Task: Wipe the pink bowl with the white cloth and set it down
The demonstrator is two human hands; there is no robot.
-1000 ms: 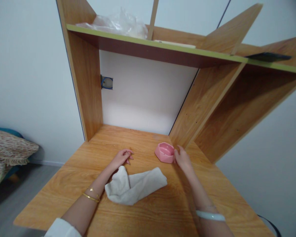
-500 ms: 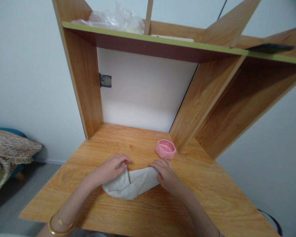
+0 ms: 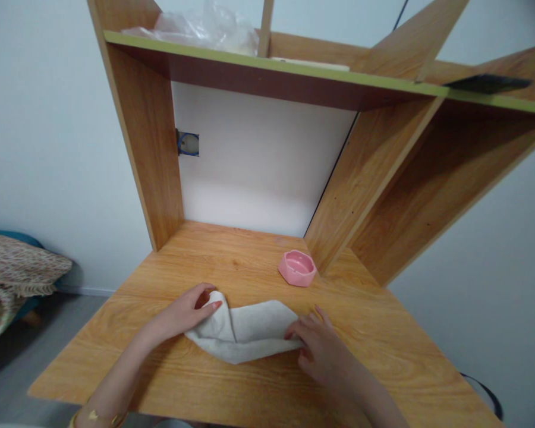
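A white cloth (image 3: 245, 331) lies crumpled on the wooden desk (image 3: 383, 356), near its front. My left hand (image 3: 185, 310) grips the cloth's left end, thumb and fingers pinched around the fabric. My right hand (image 3: 323, 348) holds the cloth's right end, fingers curled onto its edge. A small pink dish (image 3: 297, 267) sits behind the cloth, close to the slanted wooden divider, apart from both hands.
A wooden shelf unit (image 3: 267, 77) rises behind the desk, with a plastic bag (image 3: 209, 27) on the top shelf and a dark flat object (image 3: 488, 83) at the right. A patterned cushion (image 3: 13, 270) lies at the left, below the desk.
My right hand left the pink dish and came down to the cloth's right end. My left hand moved onto the cloth's left end. The cloth has been stretched out sideways.
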